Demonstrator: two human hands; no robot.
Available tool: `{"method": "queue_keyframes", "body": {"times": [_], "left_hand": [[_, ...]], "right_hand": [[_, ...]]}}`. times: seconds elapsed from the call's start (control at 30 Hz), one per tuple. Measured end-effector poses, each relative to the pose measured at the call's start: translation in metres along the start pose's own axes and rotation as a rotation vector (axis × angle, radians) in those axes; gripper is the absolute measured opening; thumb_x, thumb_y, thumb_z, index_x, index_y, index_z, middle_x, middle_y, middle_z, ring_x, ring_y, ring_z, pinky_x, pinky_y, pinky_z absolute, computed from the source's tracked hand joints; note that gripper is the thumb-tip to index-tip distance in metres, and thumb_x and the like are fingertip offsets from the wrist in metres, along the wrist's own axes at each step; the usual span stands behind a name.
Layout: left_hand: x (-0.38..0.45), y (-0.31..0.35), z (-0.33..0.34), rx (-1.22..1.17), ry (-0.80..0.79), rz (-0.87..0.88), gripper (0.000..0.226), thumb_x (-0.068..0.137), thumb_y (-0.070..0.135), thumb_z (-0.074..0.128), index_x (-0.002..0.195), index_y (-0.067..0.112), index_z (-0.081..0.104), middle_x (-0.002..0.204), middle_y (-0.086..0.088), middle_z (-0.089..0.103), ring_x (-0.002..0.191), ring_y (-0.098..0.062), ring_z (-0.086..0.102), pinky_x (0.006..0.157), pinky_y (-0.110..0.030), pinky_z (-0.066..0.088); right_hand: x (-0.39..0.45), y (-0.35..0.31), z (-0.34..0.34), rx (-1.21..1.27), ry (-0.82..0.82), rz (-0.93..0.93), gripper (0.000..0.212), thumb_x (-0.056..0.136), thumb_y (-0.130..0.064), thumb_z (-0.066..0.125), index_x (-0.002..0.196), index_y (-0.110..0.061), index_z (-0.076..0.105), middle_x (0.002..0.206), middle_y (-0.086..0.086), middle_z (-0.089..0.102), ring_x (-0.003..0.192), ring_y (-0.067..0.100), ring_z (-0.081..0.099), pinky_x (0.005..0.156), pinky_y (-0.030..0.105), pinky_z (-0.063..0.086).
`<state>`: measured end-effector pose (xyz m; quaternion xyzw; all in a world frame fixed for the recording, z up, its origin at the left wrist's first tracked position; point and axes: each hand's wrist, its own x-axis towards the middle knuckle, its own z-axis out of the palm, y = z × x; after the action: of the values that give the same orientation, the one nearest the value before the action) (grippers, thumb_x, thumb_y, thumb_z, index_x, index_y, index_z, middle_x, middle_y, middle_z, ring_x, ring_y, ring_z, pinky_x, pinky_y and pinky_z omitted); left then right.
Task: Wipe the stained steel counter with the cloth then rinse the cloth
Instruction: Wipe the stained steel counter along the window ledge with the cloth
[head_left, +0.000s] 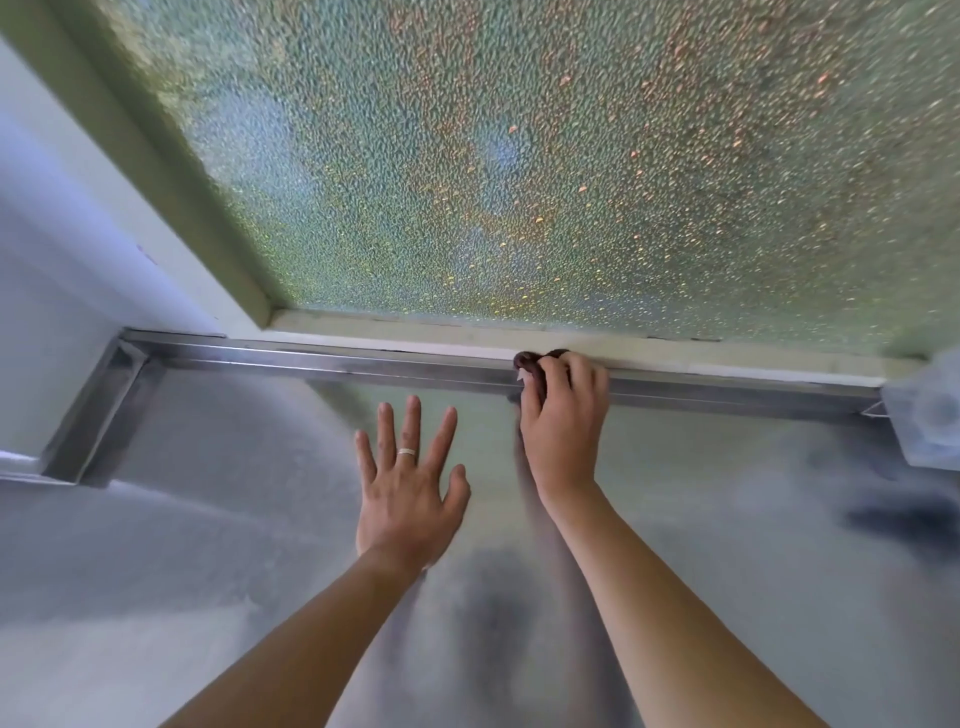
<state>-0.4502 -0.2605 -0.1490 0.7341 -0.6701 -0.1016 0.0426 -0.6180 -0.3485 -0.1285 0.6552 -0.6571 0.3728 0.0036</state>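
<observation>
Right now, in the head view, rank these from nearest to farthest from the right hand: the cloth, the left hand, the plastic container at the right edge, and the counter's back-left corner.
From the right hand:
1. Cloth, in its grip at the back ledge.
2. Left hand, flat on the counter just to its left.
3. Plastic container, at the far right edge.
4. Back-left corner of the counter, far left.

I see two bare forearms, no sleeves reaching into view on either. My left hand (408, 483) wears a plain pale band ring (406, 452) on the ring finger. My right hand (563, 421) shows no jewellery.
</observation>
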Motion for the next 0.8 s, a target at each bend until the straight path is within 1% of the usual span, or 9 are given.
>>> {"method": "queue_keyframes", "body": {"times": [0.1, 0.17, 0.23, 0.33, 0.43, 0.5, 0.6, 0.7, 0.8], "left_hand": [[0.001, 0.001, 0.001, 0.007, 0.005, 0.002, 0.069, 0.097, 0.053, 0.027, 0.161, 0.044, 0.004, 0.172, -0.003, -0.005, 0.156, -0.032, -0.019, 0.126, -0.059, -0.003], [0.002, 0.001, 0.001, 0.009, 0.006, 0.007, 0.069, 0.097, 0.053, 0.026, 0.161, 0.044, 0.004, 0.172, -0.004, -0.004, 0.156, -0.032, -0.018, 0.126, -0.059, -0.003], [0.002, 0.000, 0.001, 0.007, 0.004, 0.005, 0.069, 0.097, 0.052, 0.026, 0.161, 0.044, 0.004, 0.172, -0.003, -0.005, 0.156, -0.032, -0.018, 0.126, -0.059, -0.004], [0.000, 0.000, 0.001, 0.000, 0.005, 0.012, 0.069, 0.097, 0.053, 0.026, 0.161, 0.044, 0.002, 0.172, -0.002, -0.008, 0.156, -0.031, -0.019, 0.126, -0.059, -0.004], [0.001, -0.001, 0.000, -0.017, -0.004, 0.016, 0.068, 0.098, 0.054, 0.023, 0.161, 0.044, -0.001, 0.171, -0.002, -0.012, 0.155, -0.031, -0.023, 0.126, -0.059, -0.004], [0.000, -0.001, -0.001, -0.022, -0.008, 0.020, 0.068, 0.098, 0.054, 0.021, 0.161, 0.045, -0.003, 0.171, -0.001, -0.013, 0.155, -0.030, -0.024, 0.126, -0.059, -0.005], [0.000, -0.003, -0.001, -0.043, -0.011, 0.031, 0.069, 0.097, 0.055, 0.020, 0.161, 0.044, -0.002, 0.171, -0.001, -0.013, 0.155, -0.029, -0.024, 0.126, -0.058, -0.005], [0.001, -0.008, -0.003, -0.058, 0.000, 0.045, 0.067, 0.097, 0.052, 0.022, 0.162, 0.043, 0.006, 0.172, -0.001, -0.005, 0.157, -0.029, -0.015, 0.126, -0.058, -0.001], [0.004, -0.026, -0.007, -0.053, 0.007, -0.003, 0.064, 0.100, 0.048, 0.022, 0.161, 0.043, 0.007, 0.172, 0.001, -0.002, 0.159, -0.025, -0.010, 0.125, -0.060, -0.001]], "right_hand": [[-0.003, -0.025, 0.009, 0.019, -0.028, -0.079, 0.017, 0.101, -0.021, 0.061, 0.096, -0.006, 0.069, 0.102, 0.012, 0.063, 0.093, 0.035, 0.055, 0.084, 0.046, 0.049], [-0.003, -0.040, 0.016, 0.013, -0.070, -0.081, 0.014, 0.099, -0.018, 0.061, 0.096, -0.007, 0.068, 0.101, 0.012, 0.061, 0.095, 0.036, 0.056, 0.082, 0.049, 0.050], [-0.002, -0.038, 0.016, -0.011, -0.109, -0.122, 0.011, 0.096, -0.016, 0.061, 0.100, -0.009, 0.068, 0.104, 0.011, 0.062, 0.097, 0.035, 0.057, 0.080, 0.050, 0.051], [0.001, 0.005, -0.007, -0.063, -0.117, -0.207, 0.022, 0.090, -0.011, 0.066, 0.111, -0.011, 0.072, 0.114, 0.009, 0.065, 0.104, 0.036, 0.058, 0.086, 0.049, 0.052], [0.008, 0.057, -0.034, -0.140, -0.054, -0.129, 0.020, 0.092, -0.007, 0.067, 0.111, -0.006, 0.073, 0.114, 0.014, 0.065, 0.103, 0.040, 0.057, 0.092, 0.047, 0.049], [0.010, 0.070, -0.041, -0.133, -0.038, -0.088, 0.017, 0.095, -0.007, 0.065, 0.109, -0.005, 0.073, 0.111, 0.014, 0.066, 0.100, 0.041, 0.058, 0.093, 0.045, 0.047], [0.009, 0.053, -0.031, -0.074, -0.017, -0.081, 0.016, 0.096, -0.007, 0.064, 0.109, -0.002, 0.073, 0.111, 0.014, 0.067, 0.100, 0.039, 0.058, 0.094, 0.045, 0.049], [0.001, 0.011, -0.008, -0.028, -0.060, -0.160, 0.018, 0.098, -0.009, 0.065, 0.112, -0.002, 0.074, 0.114, 0.012, 0.068, 0.104, 0.036, 0.058, 0.096, 0.045, 0.051], [-0.004, -0.026, 0.014, -0.015, -0.040, -0.149, 0.016, 0.098, -0.008, 0.064, 0.110, -0.002, 0.074, 0.112, 0.013, 0.068, 0.103, 0.036, 0.058, 0.094, 0.045, 0.051]]}}
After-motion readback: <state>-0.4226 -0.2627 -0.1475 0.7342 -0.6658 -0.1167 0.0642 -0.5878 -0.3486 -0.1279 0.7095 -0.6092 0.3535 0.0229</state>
